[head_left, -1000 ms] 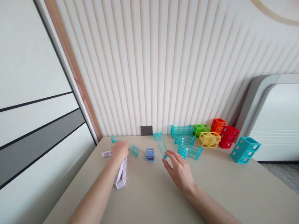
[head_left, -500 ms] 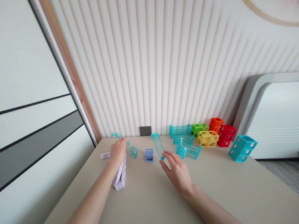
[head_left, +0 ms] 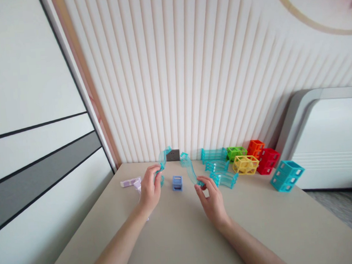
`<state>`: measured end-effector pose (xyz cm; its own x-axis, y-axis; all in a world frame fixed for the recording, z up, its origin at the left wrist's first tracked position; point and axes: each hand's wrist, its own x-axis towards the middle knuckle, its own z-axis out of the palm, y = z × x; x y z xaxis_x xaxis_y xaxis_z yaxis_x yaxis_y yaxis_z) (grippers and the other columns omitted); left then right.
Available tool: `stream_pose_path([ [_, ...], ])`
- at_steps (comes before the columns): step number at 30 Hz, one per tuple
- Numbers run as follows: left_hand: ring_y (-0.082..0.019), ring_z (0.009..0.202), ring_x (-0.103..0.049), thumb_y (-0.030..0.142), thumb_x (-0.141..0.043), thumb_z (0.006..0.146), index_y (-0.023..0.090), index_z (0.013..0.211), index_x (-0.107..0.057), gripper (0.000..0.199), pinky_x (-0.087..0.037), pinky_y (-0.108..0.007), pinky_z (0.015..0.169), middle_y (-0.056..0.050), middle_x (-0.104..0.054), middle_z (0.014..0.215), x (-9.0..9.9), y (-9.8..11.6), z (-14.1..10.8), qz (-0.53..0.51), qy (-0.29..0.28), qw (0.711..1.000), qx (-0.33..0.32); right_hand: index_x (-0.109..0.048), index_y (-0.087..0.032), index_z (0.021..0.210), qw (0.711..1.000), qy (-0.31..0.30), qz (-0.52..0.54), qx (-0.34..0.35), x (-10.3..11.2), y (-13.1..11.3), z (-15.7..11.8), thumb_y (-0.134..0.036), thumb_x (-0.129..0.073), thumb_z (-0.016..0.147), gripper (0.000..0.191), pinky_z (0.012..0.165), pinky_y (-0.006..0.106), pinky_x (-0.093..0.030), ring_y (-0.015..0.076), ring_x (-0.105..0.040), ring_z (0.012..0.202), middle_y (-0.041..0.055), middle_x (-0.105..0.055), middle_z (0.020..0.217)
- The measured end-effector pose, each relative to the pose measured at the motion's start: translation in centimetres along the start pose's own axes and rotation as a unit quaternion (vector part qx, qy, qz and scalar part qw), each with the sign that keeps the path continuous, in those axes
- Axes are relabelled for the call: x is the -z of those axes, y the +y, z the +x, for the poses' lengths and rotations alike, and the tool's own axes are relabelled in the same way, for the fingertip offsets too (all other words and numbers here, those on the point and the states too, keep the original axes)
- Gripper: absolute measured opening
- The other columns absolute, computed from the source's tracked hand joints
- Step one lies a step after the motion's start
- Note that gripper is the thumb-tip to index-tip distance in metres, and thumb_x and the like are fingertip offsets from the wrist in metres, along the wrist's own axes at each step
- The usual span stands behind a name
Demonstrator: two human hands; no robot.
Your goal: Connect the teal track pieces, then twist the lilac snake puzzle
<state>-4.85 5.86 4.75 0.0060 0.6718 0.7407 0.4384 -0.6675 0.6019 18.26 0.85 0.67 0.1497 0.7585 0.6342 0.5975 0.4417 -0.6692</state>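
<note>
My left hand (head_left: 150,186) pinches the near end of a clear teal curved track piece (head_left: 163,157), which is raised and tilted up toward the wall. A similar teal track piece (head_left: 190,169) is gripped at its near end by my right hand (head_left: 210,198); it slants away to the left. Between the two hands a blue open-frame cube (head_left: 177,183) stands on the table. Partly hidden behind my left fingers is a small clear teal piece (head_left: 162,181). Lavender-and-white pieces (head_left: 131,182) lie left of my left hand, some covered by it.
Several teal track pieces (head_left: 214,155) lie right of my right hand. Beyond them are green (head_left: 236,152), yellow (head_left: 246,165), orange (head_left: 255,148), red (head_left: 268,160) and teal (head_left: 286,175) frame blocks. The ribbed wall with a dark socket (head_left: 174,155) bounds the table's back.
My left hand has moved right from the far left of the table and lifted a teal track piece. My right hand has shifted slightly right with its track piece.
</note>
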Motion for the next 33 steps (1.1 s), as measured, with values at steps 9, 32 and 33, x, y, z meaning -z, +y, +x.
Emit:
stream_pose_path([
  [9,-0.019,0.099,-0.071,0.047,-0.063,0.09,0.024,0.095,-0.049,0.028,-0.05,-0.047,0.103,-0.002,-0.074,0.098,-2.7,2.7,-1.8,-0.434,0.174,0.853,0.231,-0.055,-0.02,0.116,0.982,0.047,0.155,-0.101,-0.8,0.6,-0.4,-0.046,-0.051,0.096,0.032,0.077,0.037,-0.056,0.0206,-0.068,0.081,0.0072,-0.071,0.088],
  [32,-0.022,0.08,-0.075,0.035,-0.075,0.08,0.028,0.131,-0.046,0.059,-0.062,-0.037,0.072,-0.004,-0.071,0.107,-3.3,5.6,-5.2,-0.546,-0.017,0.739,0.394,-0.037,-0.029,0.146,0.969,-0.036,0.241,-0.045,-1.1,-0.8,-1.3,-0.037,-0.052,0.098,0.051,0.091,0.044,-0.056,0.0228,-0.068,0.104,0.0126,-0.058,0.128],
  [33,-0.022,0.077,-0.075,0.036,-0.075,0.08,0.027,0.129,-0.048,0.057,-0.062,-0.034,0.066,-0.005,-0.07,0.108,-3.2,5.6,-5.3,-0.536,-0.033,0.745,0.395,-0.037,-0.029,0.146,0.969,-0.04,0.24,-0.043,-1.1,-0.8,-1.4,-0.036,-0.052,0.098,0.051,0.093,0.044,-0.056,0.0226,-0.068,0.105,0.0124,-0.058,0.129],
])
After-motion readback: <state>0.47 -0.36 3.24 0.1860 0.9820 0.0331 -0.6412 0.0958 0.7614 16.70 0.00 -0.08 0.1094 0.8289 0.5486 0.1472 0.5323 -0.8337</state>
